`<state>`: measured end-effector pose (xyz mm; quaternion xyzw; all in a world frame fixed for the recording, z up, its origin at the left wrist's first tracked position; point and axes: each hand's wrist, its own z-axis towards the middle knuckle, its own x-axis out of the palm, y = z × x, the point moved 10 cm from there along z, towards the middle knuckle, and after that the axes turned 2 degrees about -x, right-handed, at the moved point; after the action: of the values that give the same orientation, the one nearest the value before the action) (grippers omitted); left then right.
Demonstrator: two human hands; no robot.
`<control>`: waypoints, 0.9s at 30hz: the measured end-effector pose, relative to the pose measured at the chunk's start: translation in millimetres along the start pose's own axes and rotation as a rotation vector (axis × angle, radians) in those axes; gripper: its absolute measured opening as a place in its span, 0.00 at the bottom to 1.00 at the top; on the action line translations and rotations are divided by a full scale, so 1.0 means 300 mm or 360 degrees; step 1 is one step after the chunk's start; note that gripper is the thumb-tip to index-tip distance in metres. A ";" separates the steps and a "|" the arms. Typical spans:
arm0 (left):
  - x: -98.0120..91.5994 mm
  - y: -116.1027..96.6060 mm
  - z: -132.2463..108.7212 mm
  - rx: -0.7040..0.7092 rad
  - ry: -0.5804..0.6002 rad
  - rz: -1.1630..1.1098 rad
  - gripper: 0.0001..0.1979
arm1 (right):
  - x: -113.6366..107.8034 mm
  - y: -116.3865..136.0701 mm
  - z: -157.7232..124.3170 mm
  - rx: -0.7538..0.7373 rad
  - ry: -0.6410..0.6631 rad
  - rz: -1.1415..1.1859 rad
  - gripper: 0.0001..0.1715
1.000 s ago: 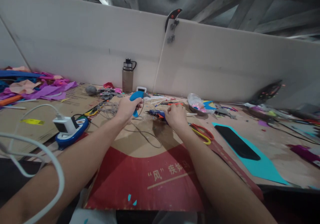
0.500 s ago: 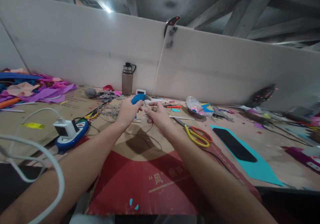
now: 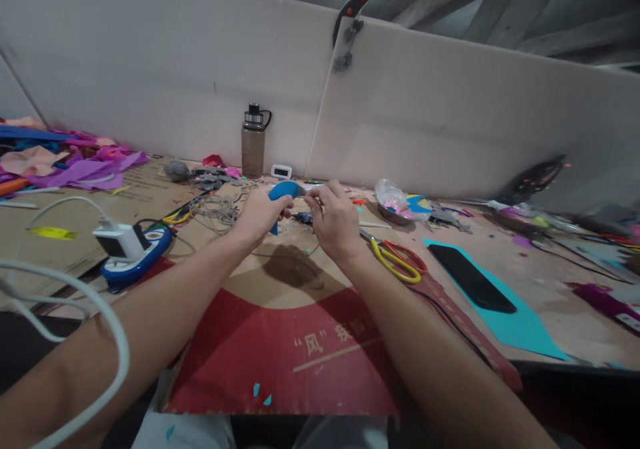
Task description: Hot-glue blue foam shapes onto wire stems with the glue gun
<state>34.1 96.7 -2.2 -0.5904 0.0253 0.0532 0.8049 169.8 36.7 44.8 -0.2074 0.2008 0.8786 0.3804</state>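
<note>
My left hand point(image 3: 260, 212) is closed round the grip of a blue glue gun point(image 3: 283, 191), held above a cardboard sheet point(image 3: 280, 342). Its nozzle points right. My right hand point(image 3: 334, 221) is raised beside it, fingers pinched on something small right at the nozzle; I cannot make out what. A small blue piece point(image 3: 303, 217) lies on the cardboard behind my hands. Thin grey cord point(image 3: 220, 210) trails off to the left of the gun.
Yellow-and-red scissors point(image 3: 395, 259) lie right of my right hand. A black phone point(image 3: 471, 277) rests on teal paper point(image 3: 525, 322). A brown bottle point(image 3: 253, 143) stands by the white wall. A white charger in a blue power strip point(image 3: 131, 255) sits left, beyond it purple paper scraps point(image 3: 75, 169).
My right hand left the small blue piece on the table, rose and came left to the glue gun's nozzle. The left hand kept the gun raised.
</note>
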 end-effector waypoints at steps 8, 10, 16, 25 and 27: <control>0.039 0.009 -0.017 -0.0008 0.0072 0.0164 0.03 | -0.015 0.004 0.019 -0.0062 0.0010 -0.0139 0.15; 0.046 -0.001 -0.029 -0.0023 0.0088 0.0174 0.03 | -0.022 -0.003 0.022 -0.0030 0.0006 -0.0153 0.15; 0.069 -0.020 -0.054 -0.0045 0.0167 0.0272 0.06 | -0.039 -0.036 0.022 0.0092 -0.0028 -0.0101 0.14; 0.092 0.000 -0.055 -0.0110 0.0261 0.0118 0.06 | -0.040 -0.096 0.022 0.0277 -0.0077 0.0120 0.10; 0.095 0.010 -0.054 -0.0139 0.0269 0.0079 0.06 | -0.039 -0.104 0.023 0.0300 -0.0086 0.0159 0.10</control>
<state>62.4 83.8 -12.8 -0.6265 0.1055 0.0242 0.7719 199.1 53.1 50.4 -0.1366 0.2824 0.8790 0.3591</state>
